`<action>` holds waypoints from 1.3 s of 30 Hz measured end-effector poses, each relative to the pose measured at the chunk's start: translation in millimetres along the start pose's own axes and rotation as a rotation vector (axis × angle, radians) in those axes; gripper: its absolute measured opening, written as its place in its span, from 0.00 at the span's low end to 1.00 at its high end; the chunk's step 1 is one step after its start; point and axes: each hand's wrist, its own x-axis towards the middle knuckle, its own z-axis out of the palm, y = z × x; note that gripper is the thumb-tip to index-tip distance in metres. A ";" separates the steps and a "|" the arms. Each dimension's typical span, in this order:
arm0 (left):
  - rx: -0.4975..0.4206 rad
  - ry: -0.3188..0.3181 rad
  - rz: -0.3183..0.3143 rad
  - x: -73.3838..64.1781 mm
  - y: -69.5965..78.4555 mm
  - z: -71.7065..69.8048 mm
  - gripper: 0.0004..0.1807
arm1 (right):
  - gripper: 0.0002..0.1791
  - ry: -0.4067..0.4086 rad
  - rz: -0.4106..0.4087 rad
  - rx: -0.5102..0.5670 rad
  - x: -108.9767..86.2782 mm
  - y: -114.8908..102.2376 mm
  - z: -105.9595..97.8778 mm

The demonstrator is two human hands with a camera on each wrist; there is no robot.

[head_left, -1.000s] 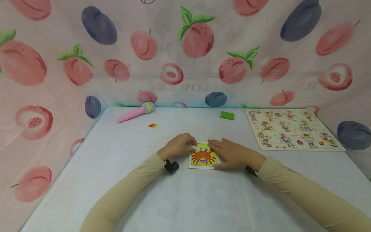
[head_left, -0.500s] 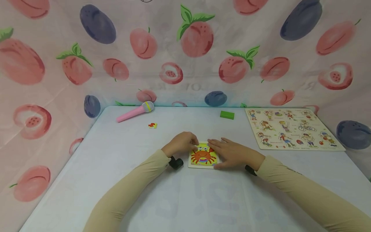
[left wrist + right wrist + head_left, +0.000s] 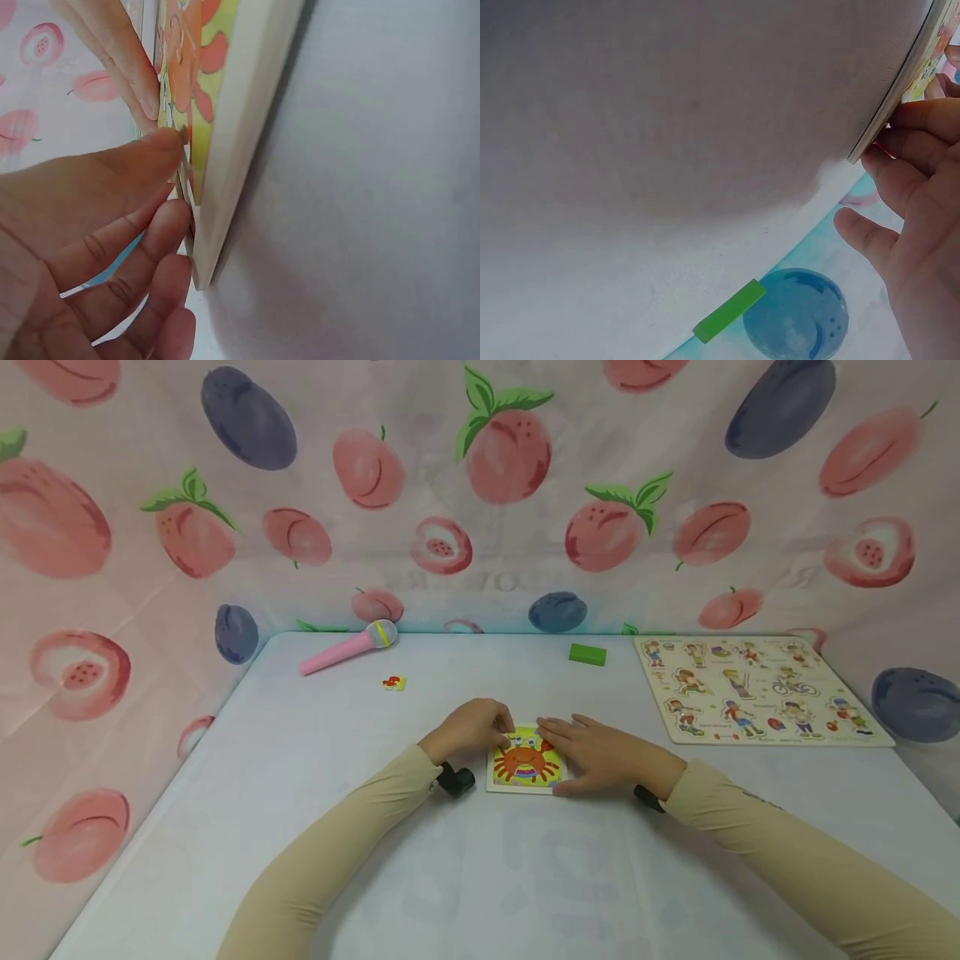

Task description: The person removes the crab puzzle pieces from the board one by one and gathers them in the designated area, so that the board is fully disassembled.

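Note:
A small square crab jigsaw puzzle (image 3: 527, 763) in a pale wooden frame lies flat between the two hands. My left hand (image 3: 468, 728) is at its upper left corner, thumb and fingertips together. In the left wrist view, the thumb (image 3: 154, 154) pinches a small puzzle piece at the tray's edge, mostly hidden by the fingers. My right hand (image 3: 603, 752) rests its extended fingers on the puzzle's upper right part, with the thumb by the lower right corner. A loose red and yellow puzzle piece (image 3: 393, 682) lies apart, up and to the left.
A pink toy microphone (image 3: 348, 647) lies at the back left of the white table (image 3: 375, 877). Towards the back stands a green block (image 3: 587, 654). A large wooden puzzle board (image 3: 757, 693) with cartoon figures lies at the right. Fruit-print cloth hangs behind.
My left hand has moved slightly right and inward, closer over the puzzle's upper left corner. The right hand has stayed on the puzzle. The head view has tilted a little.

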 end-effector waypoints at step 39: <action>-0.147 -0.009 0.030 5.2 -8.8 4.4 0.10 | 0.52 -0.009 0.010 0.019 -0.2 -1.7 -1.7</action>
